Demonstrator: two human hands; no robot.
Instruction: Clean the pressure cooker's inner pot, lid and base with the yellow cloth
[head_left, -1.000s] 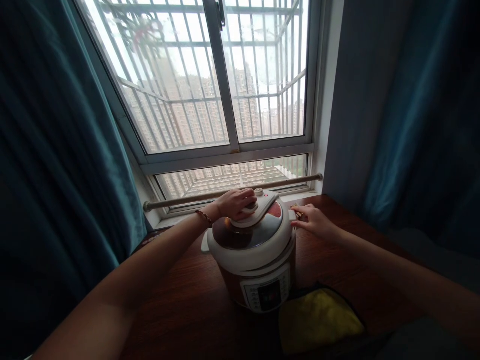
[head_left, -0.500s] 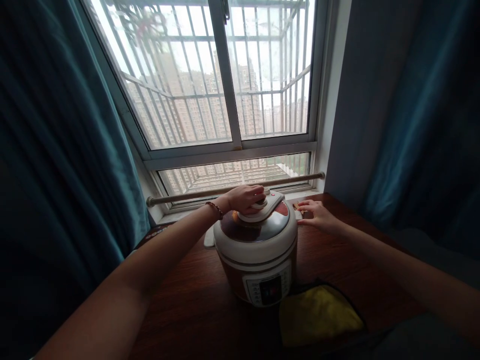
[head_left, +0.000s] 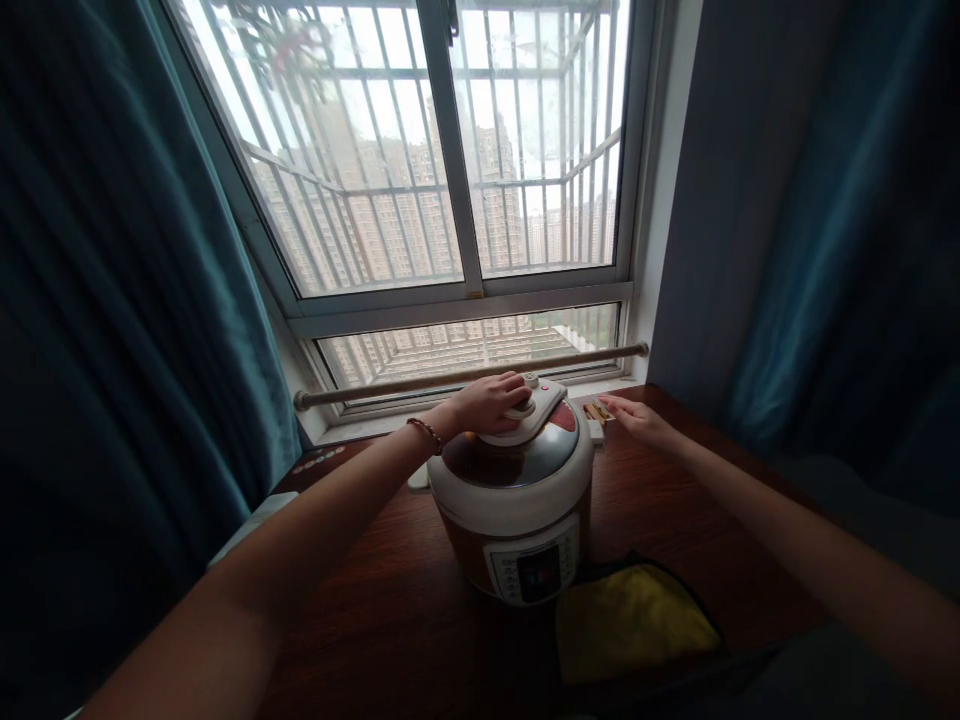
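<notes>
A white and brown electric pressure cooker (head_left: 517, 500) stands upright on the dark wooden table. Its lid (head_left: 525, 455) is in place, and a control panel (head_left: 538, 573) faces me. My left hand (head_left: 489, 400) is closed around the lid handle (head_left: 534, 412), partly hiding it. To the cooker's right, my right hand (head_left: 637, 418) has its fingers stretched out, off the white side handle (head_left: 597, 432). The fingertips overlap a small brown and yellowish item (head_left: 598, 411); whether they touch it I cannot tell.
A yellow cloth with a dark edge (head_left: 637, 620) lies by the cooker's front right. Behind the cooker, a rail (head_left: 420, 385) crosses the barred window (head_left: 465, 290). Blue curtains (head_left: 187, 300) hang on both sides. Something pale (head_left: 259, 515) lies beside my left forearm.
My right hand has moved away from the cooker's right side handle, toward the right, and its fingers have straightened. My left hand stays on the lid handle.
</notes>
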